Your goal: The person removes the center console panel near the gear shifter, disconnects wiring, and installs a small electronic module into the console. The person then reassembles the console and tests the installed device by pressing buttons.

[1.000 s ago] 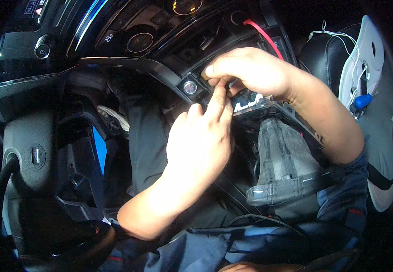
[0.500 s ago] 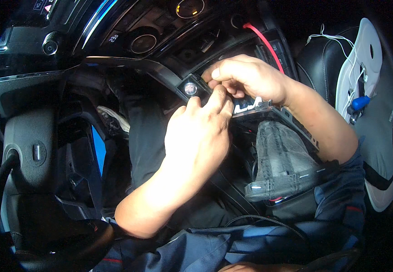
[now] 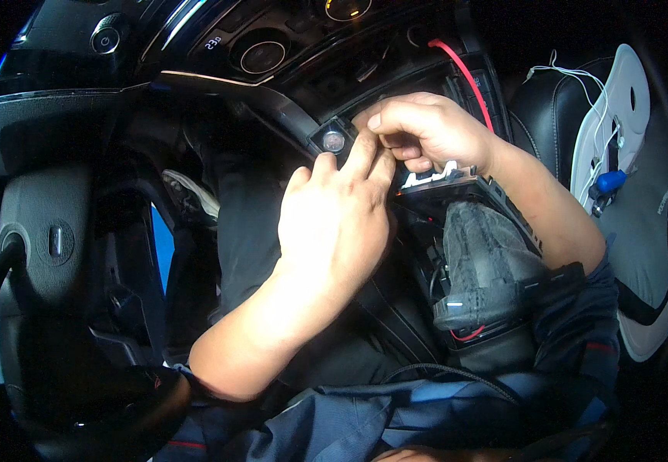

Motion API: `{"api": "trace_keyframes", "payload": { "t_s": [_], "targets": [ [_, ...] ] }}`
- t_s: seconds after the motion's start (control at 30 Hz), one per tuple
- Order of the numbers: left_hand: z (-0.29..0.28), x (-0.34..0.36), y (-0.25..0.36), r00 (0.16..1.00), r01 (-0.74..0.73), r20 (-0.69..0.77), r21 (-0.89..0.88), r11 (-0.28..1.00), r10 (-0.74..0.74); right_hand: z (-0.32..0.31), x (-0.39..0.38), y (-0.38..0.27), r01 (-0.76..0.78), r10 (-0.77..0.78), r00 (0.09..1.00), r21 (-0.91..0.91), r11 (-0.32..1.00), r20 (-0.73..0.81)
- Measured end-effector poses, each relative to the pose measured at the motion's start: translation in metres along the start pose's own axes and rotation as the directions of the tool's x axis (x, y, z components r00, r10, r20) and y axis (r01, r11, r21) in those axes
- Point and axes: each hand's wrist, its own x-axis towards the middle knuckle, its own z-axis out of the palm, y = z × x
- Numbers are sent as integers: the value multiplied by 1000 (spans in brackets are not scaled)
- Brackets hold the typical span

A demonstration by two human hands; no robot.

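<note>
My left hand [image 3: 335, 215] reaches over the opened centre console, back upward and fingers curled down. Its fingertips meet those of my right hand [image 3: 445, 131], which is bent in a pinch against the console. What lies between the fingers is hidden. Just left of the fingertips sits a round silvery button [image 3: 334, 141] in a dark square housing. Below my right wrist a loosened trim frame with white clips [image 3: 434, 179] stands tilted. The grey gear lever boot [image 3: 484, 250] hangs from it, its black lower rim [image 3: 488, 304] turned toward me.
A red cable [image 3: 465, 73] arcs from a console socket to behind my right forearm. The dashboard with round dials [image 3: 262, 57] lies ahead. On the right seat rest a pale board [image 3: 619, 100], white cords and a blue-handled tool [image 3: 609, 182]. The steering column [image 3: 49, 239] is at left.
The view has shifted slightly, so the dashboard sits higher. The boot and its frame have tilted, the lower rim rising a little. Both hands stay at the same console spot.
</note>
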Motion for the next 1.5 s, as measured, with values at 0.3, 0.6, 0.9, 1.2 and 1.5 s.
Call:
{"api": "trace_keyframes", "payload": {
  "t_s": [0.3, 0.6, 0.9, 1.2, 1.5],
  "targets": [
    [0, 5, 3, 1000, -23, 7, -18, 1000, 23, -15, 5, 7, 79, -79, 981, 6, 997, 178],
    [-1, 5, 1, 998, -29, 46, -52, 998, 32, -13, 5, 7, 101, -99, 973, 3, 995, 211],
    [-4, -13, -15, 924, 76, -313, -411, 909, -218, -6, -2, -7, -41, 37, 990, 29, 999, 133],
    [3, 0, -37, 910, 229, -205, -477, 848, -361, -1, -10, -17, 36, -58, 998, -408, 912, -41],
    [7, 6, -36, 911, 226, -213, -460, 859, -354, 5, -12, -8, 35, -116, 986, -531, 847, -120]
  ]
}}
